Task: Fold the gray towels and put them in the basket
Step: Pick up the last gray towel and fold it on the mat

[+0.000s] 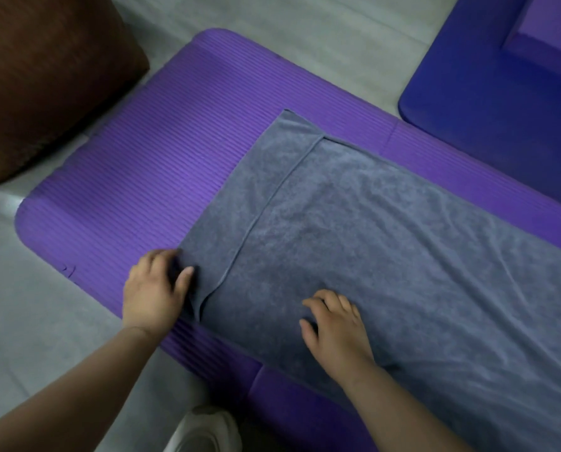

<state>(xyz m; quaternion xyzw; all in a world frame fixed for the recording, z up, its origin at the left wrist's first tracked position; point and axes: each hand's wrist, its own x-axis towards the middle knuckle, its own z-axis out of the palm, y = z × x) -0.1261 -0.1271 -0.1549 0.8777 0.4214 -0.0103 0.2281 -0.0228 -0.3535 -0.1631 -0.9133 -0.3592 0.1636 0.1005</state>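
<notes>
A gray towel (pixel 354 243) lies spread along a purple ribbed mat (pixel 135 177), folded in two lengthwise, its upper layer ending short of the left end and running off the frame at the right. My left hand (pixel 155 288) pinches the towel's near left corner between thumb and fingers. Resting on top of the towel further right, my right hand (pixel 334 324) has its fingers bent and its fingertips pressing into the cloth. No basket is in view.
A brown cushioned object (pixel 44 79) stands at the upper left on the pale floor. A dark blue mat (pixel 488 79) with a purple block (pixel 553 24) on it lies at the upper right. A white shoe (pixel 204 429) shows at the bottom edge.
</notes>
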